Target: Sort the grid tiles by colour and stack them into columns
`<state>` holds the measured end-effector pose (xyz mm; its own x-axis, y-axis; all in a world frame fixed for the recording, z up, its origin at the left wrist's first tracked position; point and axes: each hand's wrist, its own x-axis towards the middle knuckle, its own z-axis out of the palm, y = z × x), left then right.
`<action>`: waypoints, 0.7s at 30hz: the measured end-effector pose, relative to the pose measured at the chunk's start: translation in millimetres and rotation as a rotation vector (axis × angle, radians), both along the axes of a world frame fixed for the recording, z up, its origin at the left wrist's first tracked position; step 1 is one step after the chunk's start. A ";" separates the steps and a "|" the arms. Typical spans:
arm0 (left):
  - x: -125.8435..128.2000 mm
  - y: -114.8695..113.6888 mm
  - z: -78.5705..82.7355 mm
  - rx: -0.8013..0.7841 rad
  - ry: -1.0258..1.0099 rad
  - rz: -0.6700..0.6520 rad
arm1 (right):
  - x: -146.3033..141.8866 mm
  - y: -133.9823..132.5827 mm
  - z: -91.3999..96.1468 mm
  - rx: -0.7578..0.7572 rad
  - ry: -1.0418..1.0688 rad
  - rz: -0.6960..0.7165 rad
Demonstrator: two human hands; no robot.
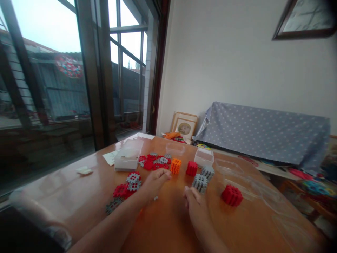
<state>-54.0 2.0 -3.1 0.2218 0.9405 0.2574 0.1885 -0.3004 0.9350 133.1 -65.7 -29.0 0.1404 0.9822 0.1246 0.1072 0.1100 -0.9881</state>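
Note:
Over the table's middle, my left hand [156, 182] has its fingers curled together, tips close to a stack of orange toothed pieces [175, 166]. What its fingers hold, if anything, is hidden. My right hand [195, 202] is also closed, right in front of a stack of grey gear pieces [200, 183]; whether it touches that stack I cannot tell. Another grey stack [207, 172] and a red stack [192, 168] stand behind. Farther right is a larger red stack [232, 195]. Loose red and grey gear pieces [155, 161] lie beyond my left hand, with more red pieces [121, 190] beside my left forearm.
A translucent white box [128, 156] stands at the back left, and a smaller one [204, 157] at the back. Clear plastic trays [244, 188] lie along the right side. A crumpled paper [84, 170] rests at the left of the wooden table [168, 225].

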 end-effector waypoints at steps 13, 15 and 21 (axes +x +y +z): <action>-104.1 -34.3 -9.5 0.204 0.800 0.489 | -0.1 4.8 -21.1 0.167 -0.420 0.170; -109.5 -38.3 -19.0 0.145 0.891 0.491 | -2.8 2.6 -20.9 0.168 -0.434 0.188; -95.9 -46.3 -36.6 -0.016 1.031 0.359 | -3.3 -1.2 -14.9 0.175 -0.455 0.217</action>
<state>-150.0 -44.3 -39.8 0.0357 0.9951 0.0923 0.9578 -0.0604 0.2809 129.8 -66.9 -44.0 -0.1698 0.9417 0.2906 0.4770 0.3366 -0.8119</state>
